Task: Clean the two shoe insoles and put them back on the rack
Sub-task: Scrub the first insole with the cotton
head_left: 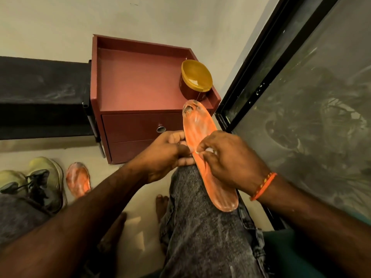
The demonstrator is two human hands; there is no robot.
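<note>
Insoles: two, one [208,155] in front of the cabinet [140,81], one [77,179] left of it
Shoes: two [46,177] [10,181], further left of the cabinet
Tubs: one [195,80], on the cabinet
Drawer knobs: one [161,129]

Bare forearms; orange beaded bracelet [263,186] on right wrist; grey mottled jeans [204,227]; bare foot [161,205].

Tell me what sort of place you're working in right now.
Probably a room corner in a home, by a shoe spot: a small red drawer cabinet against a plain wall, sneakers and a spare insole on the floor, and a dusty glass door alongside.
</note>
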